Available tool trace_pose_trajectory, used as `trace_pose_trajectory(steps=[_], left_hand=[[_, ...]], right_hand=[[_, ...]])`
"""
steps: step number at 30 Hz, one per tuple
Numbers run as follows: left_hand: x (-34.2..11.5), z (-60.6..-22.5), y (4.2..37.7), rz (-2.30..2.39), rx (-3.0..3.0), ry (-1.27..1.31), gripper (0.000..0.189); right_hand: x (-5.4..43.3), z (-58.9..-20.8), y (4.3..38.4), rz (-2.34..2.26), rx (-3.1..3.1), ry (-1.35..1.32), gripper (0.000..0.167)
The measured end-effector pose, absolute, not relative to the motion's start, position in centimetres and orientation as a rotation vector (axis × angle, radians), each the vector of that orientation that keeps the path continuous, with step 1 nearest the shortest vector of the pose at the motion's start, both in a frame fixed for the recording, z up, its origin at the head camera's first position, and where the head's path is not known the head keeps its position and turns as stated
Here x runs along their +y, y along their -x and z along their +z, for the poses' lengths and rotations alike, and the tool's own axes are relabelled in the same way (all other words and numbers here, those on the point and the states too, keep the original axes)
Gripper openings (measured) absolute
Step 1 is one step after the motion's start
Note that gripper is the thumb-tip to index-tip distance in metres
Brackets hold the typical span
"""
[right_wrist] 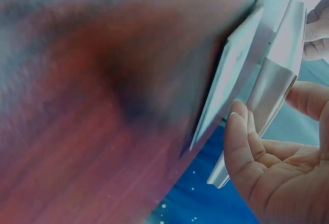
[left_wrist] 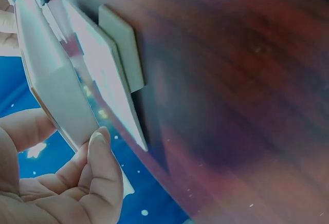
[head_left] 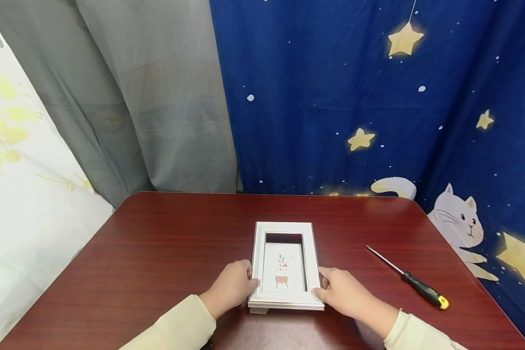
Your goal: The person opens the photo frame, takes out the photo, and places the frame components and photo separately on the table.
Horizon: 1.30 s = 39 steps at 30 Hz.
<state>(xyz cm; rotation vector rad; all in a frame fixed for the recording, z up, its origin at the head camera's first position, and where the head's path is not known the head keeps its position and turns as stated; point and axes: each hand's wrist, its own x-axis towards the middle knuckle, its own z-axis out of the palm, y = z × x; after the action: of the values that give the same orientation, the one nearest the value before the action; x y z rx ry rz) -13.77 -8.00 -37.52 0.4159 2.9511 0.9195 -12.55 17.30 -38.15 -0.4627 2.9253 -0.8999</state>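
Observation:
My left hand and right hand grip a white picture frame by its two long sides, thumbs on the front and fingers curled behind the edges. Through its opening shows a white card printed with a potted plant. Both wrist views reveal a gap between the raised frame and a flat white panel below it. That panel rests low over the table, tilted on a small pale support piece at its underside.
A screwdriver with a black and yellow handle lies on the dark red wooden table, right of the frame. Behind the table hang a grey curtain and a blue star-patterned curtain.

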Motion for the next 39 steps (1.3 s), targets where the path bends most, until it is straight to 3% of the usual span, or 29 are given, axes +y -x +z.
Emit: trace_pose_trajectory(steps=[6, 15, 18, 27, 35, 39], left_hand=[[-7.9, -36.8, 14.5, 0.89, 2.997, -0.43, 0.028], [-7.7, -36.7, 15.9, 0.813, 3.072, -0.37, 0.022], [-7.6, -36.9, 16.6, 0.79, 3.113, -0.357, 0.017], [-7.4, -37.0, 18.4, 0.757, 3.135, -0.331, 0.014], [-7.3, -37.1, 20.1, 0.754, 3.099, -0.264, 0.016], [-7.3, -37.2, 21.2, 0.747, 3.104, -0.248, 0.015]], right_hand=[[17.2, -37.4, 13.5, -0.888, 2.942, 0.466, 0.051], [16.6, -37.1, 15.3, -0.893, 2.961, 0.472, 0.022], [16.3, -37.1, 16.0, -0.895, 2.966, 0.454, 0.02], [15.9, -37.5, 18.2, -0.861, 2.961, 0.362, 0.043], [15.7, -37.2, 20.2, -0.837, 2.945, 0.35, 0.035], [15.7, -37.2, 21.1, -0.841, 2.933, 0.333, 0.045]])
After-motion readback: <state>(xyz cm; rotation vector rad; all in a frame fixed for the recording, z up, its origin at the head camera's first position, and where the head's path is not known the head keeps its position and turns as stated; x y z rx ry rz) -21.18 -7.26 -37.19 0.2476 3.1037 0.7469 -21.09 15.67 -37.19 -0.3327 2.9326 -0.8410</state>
